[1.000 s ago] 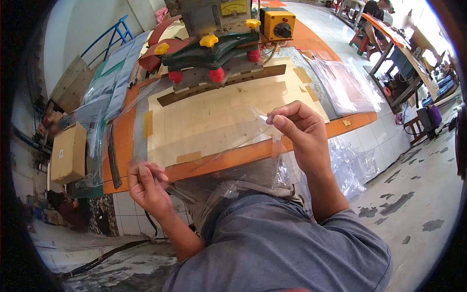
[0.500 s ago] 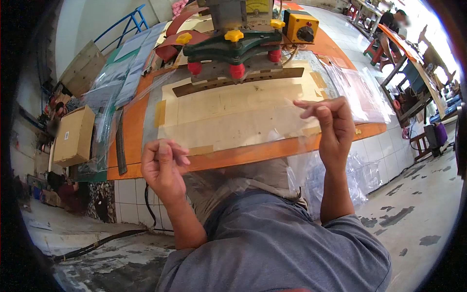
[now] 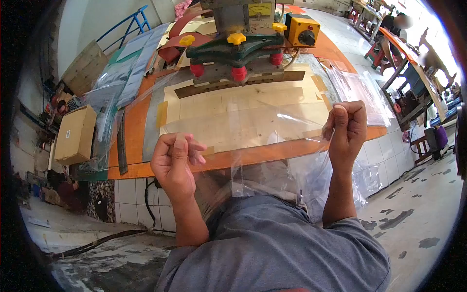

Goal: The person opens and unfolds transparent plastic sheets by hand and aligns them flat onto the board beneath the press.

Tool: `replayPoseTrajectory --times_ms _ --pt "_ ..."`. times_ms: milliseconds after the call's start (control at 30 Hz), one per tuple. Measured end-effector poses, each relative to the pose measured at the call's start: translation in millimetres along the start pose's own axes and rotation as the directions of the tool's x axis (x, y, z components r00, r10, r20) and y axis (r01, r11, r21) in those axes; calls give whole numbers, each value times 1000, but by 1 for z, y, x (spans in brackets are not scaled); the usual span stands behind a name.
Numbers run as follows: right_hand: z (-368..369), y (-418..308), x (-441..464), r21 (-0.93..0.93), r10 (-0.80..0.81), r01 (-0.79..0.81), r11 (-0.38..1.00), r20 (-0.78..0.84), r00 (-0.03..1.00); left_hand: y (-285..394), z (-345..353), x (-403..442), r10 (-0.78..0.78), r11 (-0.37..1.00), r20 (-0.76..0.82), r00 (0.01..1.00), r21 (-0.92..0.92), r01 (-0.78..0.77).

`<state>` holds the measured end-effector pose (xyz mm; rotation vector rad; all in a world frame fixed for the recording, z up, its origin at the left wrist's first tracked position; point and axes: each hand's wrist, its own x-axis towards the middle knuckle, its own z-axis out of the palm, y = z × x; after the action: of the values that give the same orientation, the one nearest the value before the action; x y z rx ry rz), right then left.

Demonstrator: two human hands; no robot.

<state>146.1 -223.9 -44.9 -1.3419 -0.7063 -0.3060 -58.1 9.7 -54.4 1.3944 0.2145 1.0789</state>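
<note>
A clear plastic sheet [image 3: 272, 127] stretches between my two hands, over the front edge of the orange table [image 3: 224, 159]. My left hand [image 3: 179, 163] pinches its left side, thumb against the fingers. At the right, my right hand [image 3: 346, 131] has its fingers closed on the sheet's other side. The lower part of the plastic hangs over my lap. Beyond it lies a cream board [image 3: 214, 107] with tan tape at its edges. Above the board stands a press with a dark green frame [image 3: 243, 47] and a long metal bar [image 3: 243, 83].
A yellow control box [image 3: 302, 31] sits right of the press. Stacked clear sheets [image 3: 357, 95] lie at the table's right, more plastic [image 3: 138, 53] at the left. A cardboard box [image 3: 75, 135] stands far left. A seated person [image 3: 388, 41] is at the upper right.
My hands have moved apart and the plastic is spread wider between them. My right hand has moved right and closed its fingers. The view has shifted, so the press appears further right.
</note>
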Motion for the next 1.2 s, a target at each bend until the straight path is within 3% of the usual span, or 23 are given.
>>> replayPoseTrajectory --times_ms 133,300,467,633,867,1067,1200 --pt "-1 -5 3 51 125 -124 991 -23 992 0 4 -1 -57 998 -32 998 -12 57" --pt "-4 -1 6 75 138 -138 988 11 990 1 11 2 -96 994 -7 995 -44 96" --pt "-6 2 5 55 148 -147 988 -18 989 -2 15 2 -44 996 -25 999 -79 42" --pt "-8 5 4 50 133 -132 990 -2 991 -1 17 4 16 999 -57 998 30 -15" --pt "-9 7 3 52 168 -167 985 -9 986 4 19 5 -26 999 -14 1000 34 27" --pt "-10 3 4 61 222 -224 973 32 974 0 15 4 39 996 -2 999 75 -39" --pt "-12 5 6 83 276 -280 956 54 960 -2 19 4 24 998 -55 998 57 -21"
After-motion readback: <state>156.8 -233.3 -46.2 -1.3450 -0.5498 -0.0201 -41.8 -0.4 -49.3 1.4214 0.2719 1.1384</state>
